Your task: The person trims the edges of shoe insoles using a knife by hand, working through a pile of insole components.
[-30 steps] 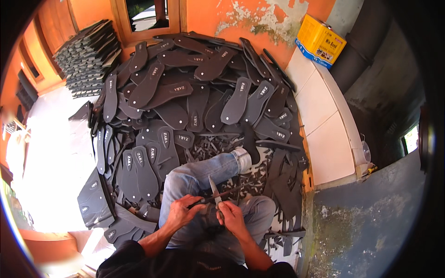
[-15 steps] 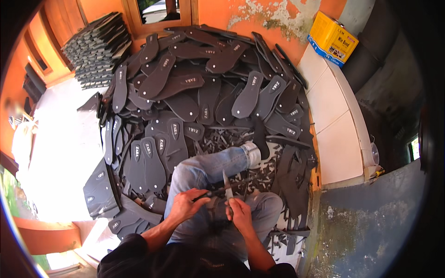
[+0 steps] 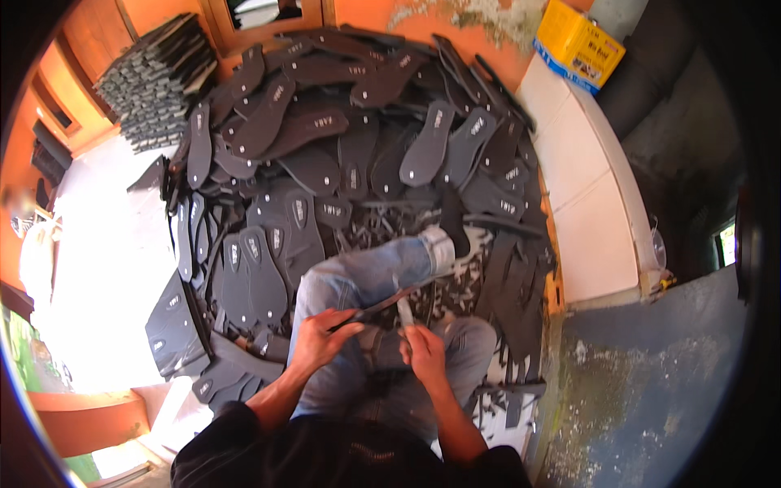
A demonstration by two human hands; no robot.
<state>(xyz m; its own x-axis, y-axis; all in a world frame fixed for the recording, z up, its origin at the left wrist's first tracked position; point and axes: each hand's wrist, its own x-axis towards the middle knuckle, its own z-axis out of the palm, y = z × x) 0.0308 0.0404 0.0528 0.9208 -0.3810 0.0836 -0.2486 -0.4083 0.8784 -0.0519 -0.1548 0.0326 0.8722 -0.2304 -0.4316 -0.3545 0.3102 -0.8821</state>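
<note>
- My left hand (image 3: 319,340) pinched one end of a thin dark strip (image 3: 370,309), fingers pressed together on it just above my knee.
- The strip slanted up and to the right, across my blue jeans (image 3: 366,276).
- My right hand (image 3: 423,351) was closed around a small knife (image 3: 404,311), its blade pointing up, close to the strip's far end.
- I could not tell whether blade and strip touched.
- A big heap of dark shoe soles (image 3: 358,146) lay spread in front of my legs.
- A yellow box (image 3: 578,45) sat on the white ledge (image 3: 590,211) to the right.
</note>
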